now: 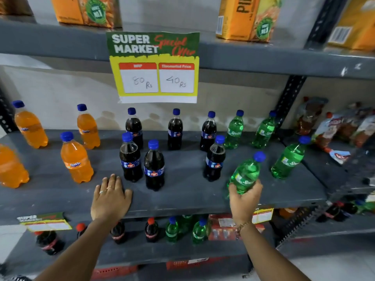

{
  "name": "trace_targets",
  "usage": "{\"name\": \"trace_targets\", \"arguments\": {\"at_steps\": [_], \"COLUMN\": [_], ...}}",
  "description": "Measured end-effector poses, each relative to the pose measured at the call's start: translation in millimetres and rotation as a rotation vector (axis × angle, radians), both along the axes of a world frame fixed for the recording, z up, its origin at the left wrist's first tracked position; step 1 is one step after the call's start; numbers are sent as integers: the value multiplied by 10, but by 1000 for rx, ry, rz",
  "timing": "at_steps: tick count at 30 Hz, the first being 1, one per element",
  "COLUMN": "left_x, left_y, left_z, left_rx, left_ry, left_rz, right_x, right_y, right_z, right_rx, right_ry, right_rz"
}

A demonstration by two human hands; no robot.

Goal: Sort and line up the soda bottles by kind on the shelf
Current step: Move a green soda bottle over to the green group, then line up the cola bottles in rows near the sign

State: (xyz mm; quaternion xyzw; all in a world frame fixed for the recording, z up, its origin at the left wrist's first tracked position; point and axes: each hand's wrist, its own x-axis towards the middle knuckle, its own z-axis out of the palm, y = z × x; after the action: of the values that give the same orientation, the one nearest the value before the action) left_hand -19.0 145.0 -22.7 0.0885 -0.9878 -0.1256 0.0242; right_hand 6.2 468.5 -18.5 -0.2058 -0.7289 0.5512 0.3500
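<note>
On the grey middle shelf [182, 199] several orange Fanta bottles [76, 159] stand at the left. Several dark cola bottles [153, 165] with blue caps fill the centre. Green Sprite bottles [289, 159] stand at the right, two at the back and one nearer the front. My right hand [244, 197] grips the base of another green Sprite bottle [246, 173], which tilts to the right near the shelf's front edge. My left hand [110, 197] lies flat on the shelf front, fingers apart, just left of the nearest cola bottles, holding nothing.
A price sign [155, 67] hangs from the upper shelf, which carries orange juice cartons [247, 19]. Snack bags [334, 126] lie on the neighbouring shelf to the right. The lower shelf holds red-capped cola bottles [151, 230] and green bottles [199, 230].
</note>
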Motion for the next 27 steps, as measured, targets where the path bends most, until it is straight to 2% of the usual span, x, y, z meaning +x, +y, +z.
{"name": "trace_targets", "arguments": {"at_steps": [4,14,16,18,21,23,27], "left_x": [3,27,34,37,35,37,43], "left_y": [4,28,35,40,39,39,37], "left_z": [1,33,40,46,58,62,62], "left_rx": [-7,-3,-2,-1,-1,0,-3], "left_ry": [9,32,31,32,26,18,-3], "left_rz": [14,20,20,21,21,16,3], "right_x": [-210,-623,-523,-351,-82,-19,-117], "right_y": [248,442,363,154,-430,-843,-1418], "right_z": [89,162,178,151,109,101,126], "right_rx": [-3,-34,-62,37,303,402,262], "right_ry": [-39,-104,-77,43,210,215,-128], "right_rz": [-117,-75,-87,-81,121,317,648]}}
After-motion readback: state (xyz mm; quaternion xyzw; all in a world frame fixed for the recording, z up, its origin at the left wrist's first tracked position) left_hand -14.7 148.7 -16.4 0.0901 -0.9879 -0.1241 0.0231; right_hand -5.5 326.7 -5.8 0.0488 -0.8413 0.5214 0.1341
